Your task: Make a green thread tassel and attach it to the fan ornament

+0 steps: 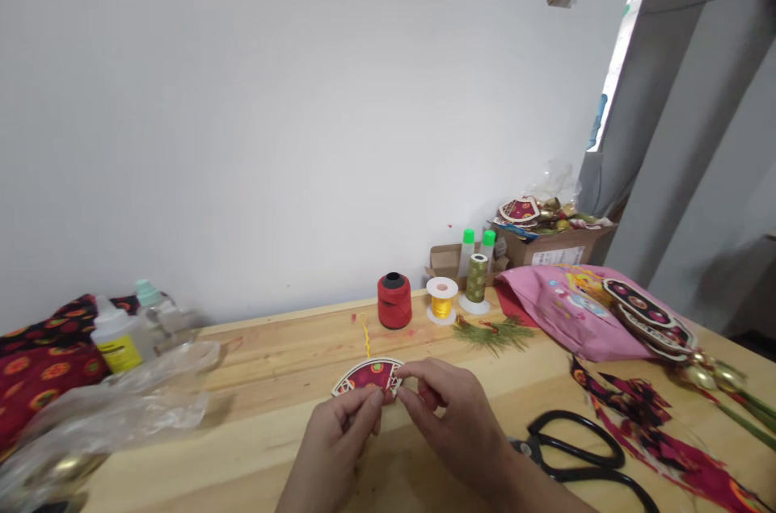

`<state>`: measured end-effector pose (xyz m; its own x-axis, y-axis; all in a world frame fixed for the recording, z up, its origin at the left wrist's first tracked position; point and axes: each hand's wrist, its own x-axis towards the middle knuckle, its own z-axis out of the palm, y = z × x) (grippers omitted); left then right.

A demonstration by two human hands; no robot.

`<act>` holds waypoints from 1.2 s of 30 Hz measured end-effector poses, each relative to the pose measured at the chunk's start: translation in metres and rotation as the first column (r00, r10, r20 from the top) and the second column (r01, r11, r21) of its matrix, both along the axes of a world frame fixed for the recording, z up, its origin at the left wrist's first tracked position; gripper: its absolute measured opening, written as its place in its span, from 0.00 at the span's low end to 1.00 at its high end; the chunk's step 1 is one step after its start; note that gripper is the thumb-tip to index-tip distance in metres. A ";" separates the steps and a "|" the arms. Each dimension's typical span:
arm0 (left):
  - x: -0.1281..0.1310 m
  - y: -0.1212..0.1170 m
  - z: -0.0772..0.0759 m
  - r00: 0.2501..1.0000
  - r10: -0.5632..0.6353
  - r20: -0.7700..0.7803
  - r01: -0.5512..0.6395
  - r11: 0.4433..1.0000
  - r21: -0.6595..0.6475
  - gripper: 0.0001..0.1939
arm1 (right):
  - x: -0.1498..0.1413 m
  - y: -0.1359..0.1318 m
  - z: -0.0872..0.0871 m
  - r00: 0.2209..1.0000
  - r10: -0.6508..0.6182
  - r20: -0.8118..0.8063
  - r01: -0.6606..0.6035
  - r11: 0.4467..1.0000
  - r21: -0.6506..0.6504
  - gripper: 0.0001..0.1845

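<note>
While the fan-shaped ornament (367,374) lies crosswise over the surface (242,440), its long axis running left to right, the left hand (339,436) pinches its near edge; the right hand (457,416) pinches its right end; both touch it, neither nearer.

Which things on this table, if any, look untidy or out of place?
The patterned fabric scraps lie in a ragged tangle beside the black-handled scissors, and loose green threads fan out in front of the olive thread spool. Both look untidy; nothing seems spilled.
</note>
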<state>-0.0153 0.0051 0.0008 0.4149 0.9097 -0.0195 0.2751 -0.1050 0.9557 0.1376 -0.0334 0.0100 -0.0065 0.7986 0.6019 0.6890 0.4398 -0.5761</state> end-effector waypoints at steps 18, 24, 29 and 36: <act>0.004 -0.001 0.003 0.991 -0.060 0.123 0.075 0.990 -0.121 0.21 | -0.002 0.000 -0.003 0.996 0.032 -0.084 -0.038 0.997 -0.067 0.10; 0.003 -0.003 0.005 0.953 -0.068 0.296 0.159 0.942 -0.295 0.20 | -0.006 0.006 -0.004 0.845 0.052 -0.532 -0.262 0.908 -0.327 0.13; 0.001 -0.003 0.002 0.941 -0.118 0.316 0.225 0.918 -0.326 0.19 | -0.008 0.010 -0.008 0.730 0.091 -0.677 -0.424 0.837 -0.345 0.12; 0.000 -0.004 0.003 0.928 -0.088 0.363 0.231 0.898 -0.374 0.18 | -0.004 0.012 -0.010 0.538 0.130 -0.833 -0.584 0.770 -0.257 0.10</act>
